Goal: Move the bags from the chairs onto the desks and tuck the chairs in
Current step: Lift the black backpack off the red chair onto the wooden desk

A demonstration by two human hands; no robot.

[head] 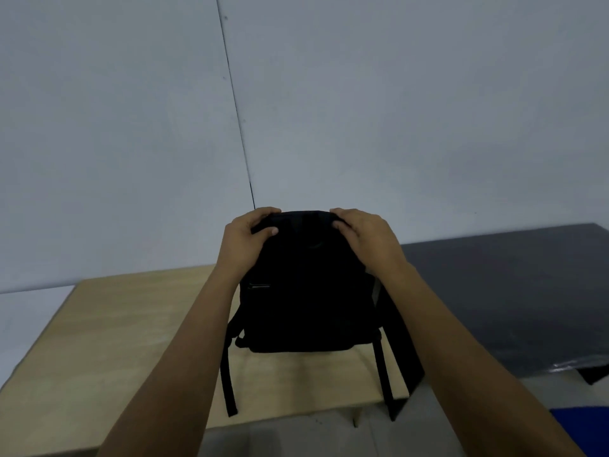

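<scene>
A black backpack (306, 291) stands upright on the light wooden desk (131, 341), near its right end. Its shoulder straps hang down over the desk's front edge. My left hand (245, 240) grips the top left corner of the backpack and my right hand (365, 239) grips the top right corner. Both arms reach forward from the bottom of the view. No chair shows clearly.
A dark grey desk (510, 298) adjoins the wooden one on the right. A pale wall (362, 110) with a vertical seam stands right behind both desks. A blue object (590, 430) shows at the bottom right corner. Pale floor lies at the left.
</scene>
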